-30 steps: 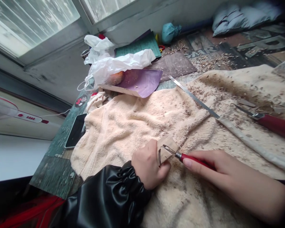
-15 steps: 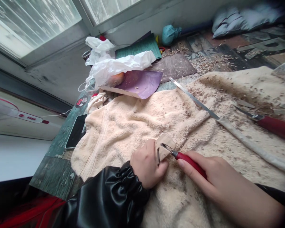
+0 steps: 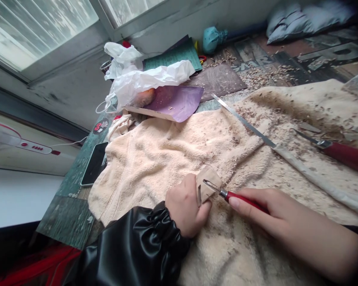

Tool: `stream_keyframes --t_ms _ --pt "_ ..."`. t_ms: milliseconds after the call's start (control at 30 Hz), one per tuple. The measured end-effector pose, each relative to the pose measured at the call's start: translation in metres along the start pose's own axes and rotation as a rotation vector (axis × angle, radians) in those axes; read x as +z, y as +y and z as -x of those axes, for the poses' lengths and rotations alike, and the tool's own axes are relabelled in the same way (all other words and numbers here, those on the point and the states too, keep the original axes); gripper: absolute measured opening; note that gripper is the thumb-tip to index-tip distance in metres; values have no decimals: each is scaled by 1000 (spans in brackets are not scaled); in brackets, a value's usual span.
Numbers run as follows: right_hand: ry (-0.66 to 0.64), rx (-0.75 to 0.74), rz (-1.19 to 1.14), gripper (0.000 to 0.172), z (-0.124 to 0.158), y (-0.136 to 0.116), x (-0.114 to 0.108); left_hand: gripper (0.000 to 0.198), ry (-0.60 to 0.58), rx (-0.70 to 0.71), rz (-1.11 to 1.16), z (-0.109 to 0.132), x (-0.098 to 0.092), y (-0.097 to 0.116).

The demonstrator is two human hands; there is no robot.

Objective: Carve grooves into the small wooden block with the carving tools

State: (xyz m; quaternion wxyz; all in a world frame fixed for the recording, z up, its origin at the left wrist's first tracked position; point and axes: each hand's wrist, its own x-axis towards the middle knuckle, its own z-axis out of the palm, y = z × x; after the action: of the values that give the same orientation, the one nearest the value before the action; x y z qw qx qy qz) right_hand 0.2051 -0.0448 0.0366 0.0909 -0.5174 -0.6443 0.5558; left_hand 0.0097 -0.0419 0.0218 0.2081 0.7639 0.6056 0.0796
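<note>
A small pale wooden block (image 3: 209, 178) with dark cut marks lies on the beige towel (image 3: 167, 151). My left hand (image 3: 186, 204) is closed around its near left side, thumb below it. From the right, my right hand (image 3: 262, 210) grips the red handle of a carving tool (image 3: 238, 198). The tool's metal tip is over the block's upper face; whether it touches the wood cannot be made out.
At the right lie a red-handled knife (image 3: 340, 153), a metal strip (image 3: 246, 123) and wood shavings (image 3: 265, 75). Farther back are a purple sheet (image 3: 179, 103), white plastic bags (image 3: 155, 77) and a green mat (image 3: 173, 57). A phone (image 3: 94, 163) rests at the left.
My right hand and the carving tool have shifted slightly right, and the tool has turned a little. My left hand still holds the block in nearly the same place.
</note>
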Motion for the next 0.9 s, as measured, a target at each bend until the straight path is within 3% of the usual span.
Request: stream_keyframes --t_ms 200,400,700,900 --pt "142 -28 28 36 0 -8 13 16 -97 -88 -52 -3 -7 9" --pt "219 41 158 43 0 -5 27 16 -86 -88 -61 -5 -10 7" --pt "146 -19 127 39 11 -10 5 20 24 -8 0 -4 -2 -6" --pt "67 17 110 39 5 4 0 23 -60 -59 15 -5 -8 1"
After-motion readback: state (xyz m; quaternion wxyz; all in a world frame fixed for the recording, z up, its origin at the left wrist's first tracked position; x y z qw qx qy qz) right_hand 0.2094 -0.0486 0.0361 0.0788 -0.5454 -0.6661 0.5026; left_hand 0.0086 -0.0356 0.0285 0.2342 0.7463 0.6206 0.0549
